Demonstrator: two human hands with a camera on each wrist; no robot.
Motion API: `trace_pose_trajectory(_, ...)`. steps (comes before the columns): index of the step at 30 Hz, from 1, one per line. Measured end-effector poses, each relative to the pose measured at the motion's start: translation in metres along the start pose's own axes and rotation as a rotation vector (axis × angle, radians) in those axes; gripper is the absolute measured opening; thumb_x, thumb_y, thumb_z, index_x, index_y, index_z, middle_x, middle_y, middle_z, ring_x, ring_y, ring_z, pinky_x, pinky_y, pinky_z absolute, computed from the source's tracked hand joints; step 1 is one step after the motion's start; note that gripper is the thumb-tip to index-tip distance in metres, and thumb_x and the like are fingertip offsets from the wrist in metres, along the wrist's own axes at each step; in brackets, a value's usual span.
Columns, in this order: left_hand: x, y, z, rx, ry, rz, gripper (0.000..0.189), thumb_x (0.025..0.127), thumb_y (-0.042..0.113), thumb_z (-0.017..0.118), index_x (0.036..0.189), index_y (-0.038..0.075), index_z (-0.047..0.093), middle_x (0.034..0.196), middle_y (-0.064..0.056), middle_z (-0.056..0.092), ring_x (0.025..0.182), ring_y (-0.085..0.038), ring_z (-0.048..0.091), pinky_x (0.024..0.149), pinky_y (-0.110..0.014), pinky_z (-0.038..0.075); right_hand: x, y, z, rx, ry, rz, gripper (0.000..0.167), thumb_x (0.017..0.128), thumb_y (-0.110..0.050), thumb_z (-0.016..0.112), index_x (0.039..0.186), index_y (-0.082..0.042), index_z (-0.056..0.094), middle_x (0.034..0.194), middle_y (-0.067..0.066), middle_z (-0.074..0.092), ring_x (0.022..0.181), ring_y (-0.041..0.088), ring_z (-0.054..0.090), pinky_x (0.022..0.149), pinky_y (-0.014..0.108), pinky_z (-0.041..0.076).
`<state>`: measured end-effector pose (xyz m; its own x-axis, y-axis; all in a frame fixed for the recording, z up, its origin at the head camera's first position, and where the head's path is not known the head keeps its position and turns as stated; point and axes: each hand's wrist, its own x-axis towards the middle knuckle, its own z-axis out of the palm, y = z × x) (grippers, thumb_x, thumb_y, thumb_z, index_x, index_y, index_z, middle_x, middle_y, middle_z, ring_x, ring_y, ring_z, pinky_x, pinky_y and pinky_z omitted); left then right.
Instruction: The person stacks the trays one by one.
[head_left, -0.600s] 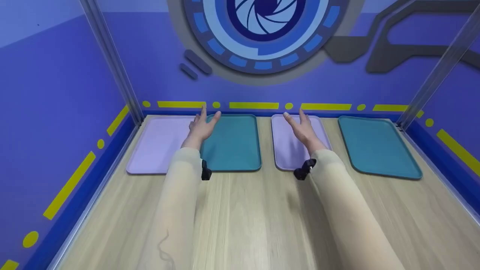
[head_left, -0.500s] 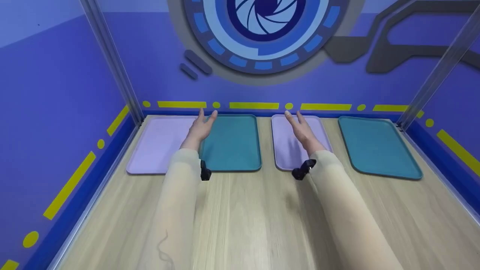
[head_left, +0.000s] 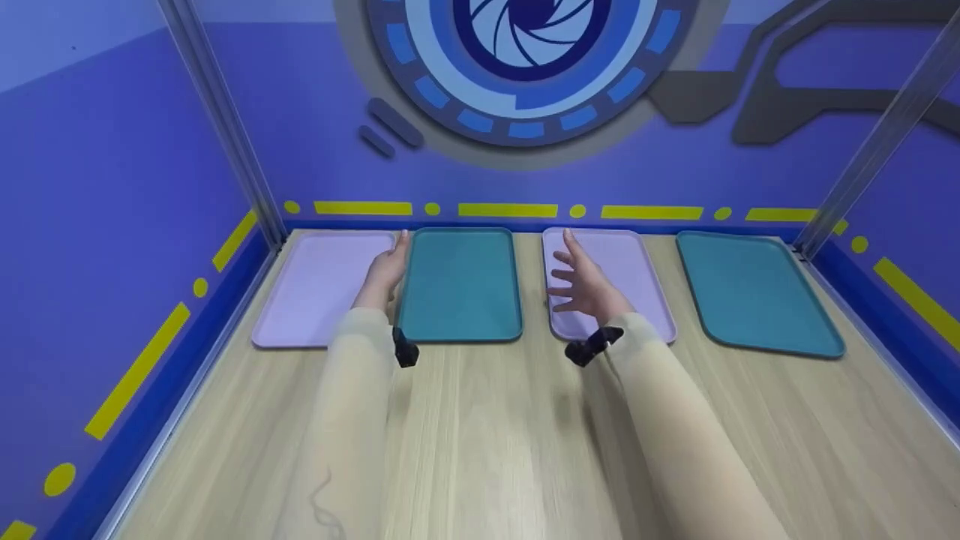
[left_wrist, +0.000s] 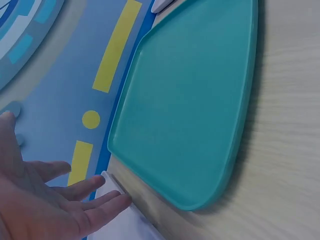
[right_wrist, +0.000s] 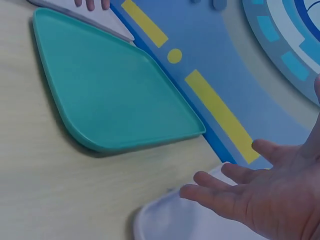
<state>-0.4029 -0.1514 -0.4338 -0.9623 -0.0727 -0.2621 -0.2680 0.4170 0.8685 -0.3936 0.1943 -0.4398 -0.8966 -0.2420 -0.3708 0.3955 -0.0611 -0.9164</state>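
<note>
In the head view my left hand (head_left: pixel 386 271) hovers by the right edge of the left lilac tray (head_left: pixel 307 292), close to the left teal tray (head_left: pixel 461 285). Its fingers (left_wrist: pixel 95 217) look spread and relaxed in the left wrist view, holding nothing. My right hand (head_left: pixel 583 283) is over the left part of the right lilac tray (head_left: pixel 634 281), thumb raised and fingers apart. The right wrist view shows that same right hand (right_wrist: pixel 265 200) with nothing in its grasp; the lilac tray (right_wrist: pixel 175 222) lies below it. The two palms roughly face each other, with the left teal tray between them.
Another teal tray (head_left: pixel 757 292) lies at the far right. All the trays line the back of the wooden table (head_left: pixel 480 435). Blue printed panels (head_left: pixel 510 184) stand behind and at both sides, with metal posts (head_left: pixel 225 112) in the corners.
Both hands have turned and come slightly nearer to the person. The right hand has shifted left, and its separate fingers now show. The left fingers are now mostly hidden behind that hand. The trays stay put.
</note>
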Motion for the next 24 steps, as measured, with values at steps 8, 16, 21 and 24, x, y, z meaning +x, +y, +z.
trace_pose_trajectory(8, 0.003, -0.012, 0.004, 0.03, 0.028, -0.102, 0.092, 0.103, 0.071, 0.015, 0.154, -0.001, 0.043, 0.128, -0.018, 0.061, 0.099, -0.021, 0.06, 0.092, -0.036, 0.053, 0.003, 0.013, 0.013, 0.08, -0.057, 0.079, 0.096, 0.095, -0.081, 0.032, 0.167, -0.02, 0.011, 0.173, 0.021, 0.007, 0.156, 0.048, 0.018, 0.126, 0.067, 0.018)
trace_pose_trajectory(16, -0.002, -0.019, 0.007, -0.11, -0.053, -0.186, 0.082, 0.106, 0.064, 0.019, 0.156, 0.001, 0.037, 0.141, -0.022, 0.055, 0.122, -0.031, 0.061, 0.105, -0.045, 0.054, 0.007, 0.026, 0.025, 0.094, -0.046, 0.098, 0.097, 0.096, -0.081, 0.03, 0.167, -0.018, 0.011, 0.17, 0.026, 0.014, 0.157, 0.042, 0.022, 0.125, 0.069, 0.018)
trace_pose_trajectory(21, -0.004, -0.022, 0.01, -0.112, -0.018, -0.202, 0.072, 0.109, 0.055, 0.024, 0.155, 0.002, 0.038, 0.139, -0.022, 0.057, 0.118, -0.029, 0.062, 0.103, -0.043, 0.055, 0.01, 0.031, 0.032, 0.137, -0.063, 0.117, 0.095, 0.097, -0.079, 0.029, 0.167, -0.019, 0.005, 0.171, 0.024, 0.01, 0.16, 0.038, 0.013, 0.127, 0.068, 0.013)
trace_pose_trajectory(24, -0.008, -0.024, 0.008, -0.163, -0.019, -0.216, 0.066, 0.109, 0.049, 0.031, 0.154, 0.001, 0.039, 0.138, -0.024, 0.059, 0.119, -0.031, 0.063, 0.102, -0.044, 0.056, 0.01, 0.032, 0.031, 0.132, -0.048, 0.12, 0.093, 0.098, -0.077, 0.029, 0.167, -0.019, 0.004, 0.171, 0.023, 0.014, 0.16, 0.037, 0.015, 0.127, 0.066, 0.016)
